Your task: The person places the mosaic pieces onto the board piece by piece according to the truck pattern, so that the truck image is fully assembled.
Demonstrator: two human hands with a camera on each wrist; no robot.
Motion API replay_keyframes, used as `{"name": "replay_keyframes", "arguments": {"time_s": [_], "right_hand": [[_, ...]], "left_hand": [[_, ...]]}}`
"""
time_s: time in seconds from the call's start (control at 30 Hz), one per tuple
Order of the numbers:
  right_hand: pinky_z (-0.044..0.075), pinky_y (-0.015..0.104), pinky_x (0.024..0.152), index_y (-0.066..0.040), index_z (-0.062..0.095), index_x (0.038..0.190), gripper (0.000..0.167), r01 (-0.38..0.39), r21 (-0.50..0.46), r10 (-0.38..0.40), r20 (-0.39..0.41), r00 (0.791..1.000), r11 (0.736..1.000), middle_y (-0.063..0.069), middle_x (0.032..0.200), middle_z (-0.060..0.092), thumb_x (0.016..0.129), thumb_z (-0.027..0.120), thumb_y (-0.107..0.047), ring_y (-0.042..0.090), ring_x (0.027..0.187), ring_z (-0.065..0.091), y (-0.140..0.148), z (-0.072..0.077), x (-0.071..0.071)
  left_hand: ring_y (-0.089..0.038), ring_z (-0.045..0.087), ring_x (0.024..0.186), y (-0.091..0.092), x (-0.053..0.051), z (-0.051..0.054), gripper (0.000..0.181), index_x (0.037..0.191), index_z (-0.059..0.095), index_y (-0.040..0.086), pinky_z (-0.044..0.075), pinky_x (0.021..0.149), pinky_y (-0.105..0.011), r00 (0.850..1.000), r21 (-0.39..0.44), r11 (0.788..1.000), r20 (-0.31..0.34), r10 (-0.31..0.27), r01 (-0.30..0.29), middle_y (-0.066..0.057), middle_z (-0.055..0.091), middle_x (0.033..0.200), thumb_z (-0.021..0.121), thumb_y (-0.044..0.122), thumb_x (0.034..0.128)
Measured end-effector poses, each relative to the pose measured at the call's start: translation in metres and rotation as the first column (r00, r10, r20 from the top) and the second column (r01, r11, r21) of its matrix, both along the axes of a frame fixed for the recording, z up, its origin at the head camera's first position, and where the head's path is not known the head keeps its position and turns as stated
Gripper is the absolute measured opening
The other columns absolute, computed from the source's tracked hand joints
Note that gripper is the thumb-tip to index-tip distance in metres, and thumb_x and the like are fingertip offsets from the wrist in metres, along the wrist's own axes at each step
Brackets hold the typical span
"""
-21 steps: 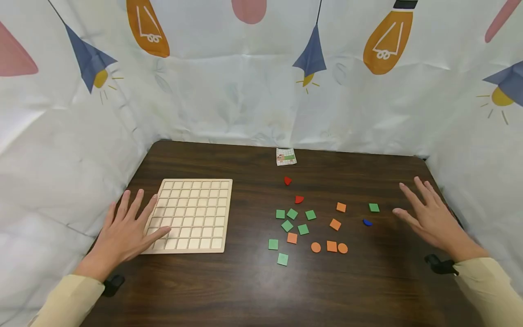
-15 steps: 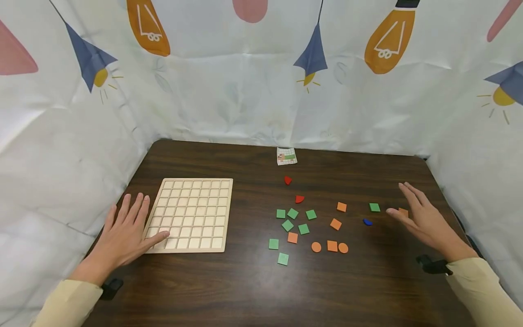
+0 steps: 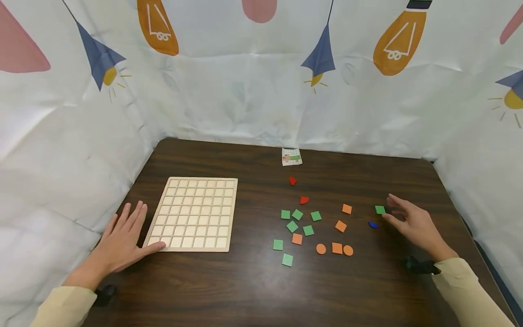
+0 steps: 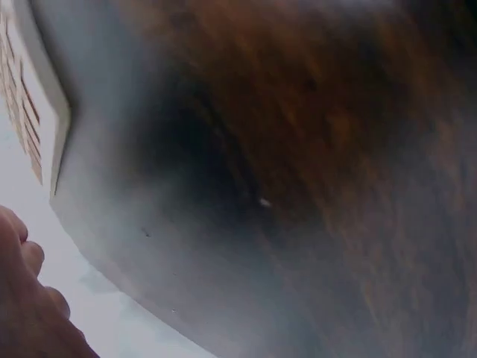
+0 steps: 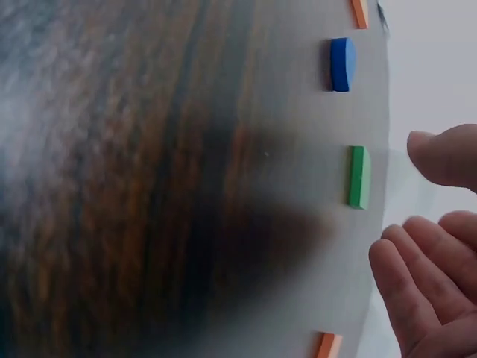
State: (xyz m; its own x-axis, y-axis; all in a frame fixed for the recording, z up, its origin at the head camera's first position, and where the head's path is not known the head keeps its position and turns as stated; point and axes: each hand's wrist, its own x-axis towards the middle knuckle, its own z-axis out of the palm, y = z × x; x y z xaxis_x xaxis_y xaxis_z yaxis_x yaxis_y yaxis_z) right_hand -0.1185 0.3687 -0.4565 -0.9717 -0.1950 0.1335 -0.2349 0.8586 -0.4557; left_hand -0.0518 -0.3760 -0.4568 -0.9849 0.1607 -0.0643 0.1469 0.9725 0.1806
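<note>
A pale wooden grid board (image 3: 192,213) lies on the left of the dark table. My left hand (image 3: 118,245) is beside its left edge, fingers straight, thumb over the near left corner; I cannot tell whether it touches. Over on the right, my right hand (image 3: 416,229) hovers with fingers slightly bent and thumb apart, holding nothing. Closest to its fingertips is a green square tile (image 3: 380,210), with a blue half-round piece (image 3: 373,225) just nearer. In the right wrist view, an orange piece (image 5: 328,345) shows below the green tile; the hand hides it in the head view.
Several green square tiles (image 3: 292,226), orange squares (image 3: 341,226) and orange discs (image 3: 321,249) are scattered across the middle right. Two red pieces (image 3: 304,200) lie farther back, before a small printed card (image 3: 292,157). A patterned white curtain (image 3: 245,100) surrounds the table (image 3: 229,290).
My right hand has moved left and inward toward the green tile, its fingers bending a little. My left hand has slid back and slightly away from the board, fingers drawn closer together.
</note>
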Motion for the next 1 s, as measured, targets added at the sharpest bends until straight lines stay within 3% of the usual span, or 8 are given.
{"name": "replay_keyframes", "arguments": {"time_s": [0.23,0.5,0.63,0.83,1.0], "right_hand": [[0.06,0.055,0.083,0.005,0.052,0.147,0.063,0.0,0.014,-0.001,0.064,0.998,1.0,0.03,0.137,0.064,0.094,0.077,-0.018,0.045,0.105,0.073,-0.002,-0.005,-0.003],[0.063,0.031,0.073,0.001,0.062,0.14,0.054,-0.023,0.024,0.021,0.052,0.998,0.999,0.024,0.131,0.07,0.09,0.08,-0.011,0.026,0.094,0.076,-0.003,-0.008,-0.008],[0.062,0.034,0.073,0.0,0.066,0.135,0.049,-0.027,0.03,0.027,0.03,0.999,0.999,0.022,0.126,0.073,0.089,0.08,-0.007,0.018,0.09,0.075,-0.003,-0.008,-0.01],[0.062,0.044,0.077,-0.003,0.069,0.132,0.044,-0.01,0.044,0.008,0.04,0.999,0.999,0.02,0.121,0.075,0.089,0.079,-0.005,0.025,0.092,0.075,-0.004,-0.009,-0.012],[0.063,0.035,0.074,-0.002,0.069,0.131,0.045,-0.009,0.046,0.007,0.032,0.999,0.999,0.019,0.119,0.075,0.088,0.08,-0.005,0.026,0.09,0.074,-0.006,-0.01,-0.015]], "left_hand": [[-0.044,-0.006,0.163,0.003,-0.004,-0.001,0.119,0.167,0.0,0.005,-0.018,0.13,-0.058,0.998,-0.02,0.998,0.033,-0.058,0.059,-0.021,0.003,0.175,0.062,0.072,0.0901],[-0.047,0.002,0.162,0.003,-0.004,-0.004,0.114,0.167,0.008,0.006,-0.008,0.131,-0.062,0.996,-0.009,0.997,0.045,-0.076,0.076,-0.022,0.009,0.174,0.062,0.071,0.0908],[-0.048,0.006,0.161,0.005,-0.006,-0.005,0.113,0.167,0.007,0.006,0.0,0.129,-0.067,0.995,-0.018,0.996,0.059,-0.083,0.084,-0.023,0.011,0.174,0.061,0.071,0.0921],[-0.048,0.008,0.161,0.007,-0.007,-0.006,0.114,0.167,0.007,0.005,0.012,0.124,-0.071,0.993,-0.021,0.997,0.086,-0.077,0.08,-0.024,0.012,0.174,0.06,0.072,0.0916],[-0.047,0.007,0.161,0.007,-0.008,-0.007,0.115,0.167,0.006,0.004,0.01,0.126,-0.069,0.993,-0.019,0.997,0.084,-0.079,0.081,-0.023,0.011,0.174,0.06,0.072,0.0919]]}}
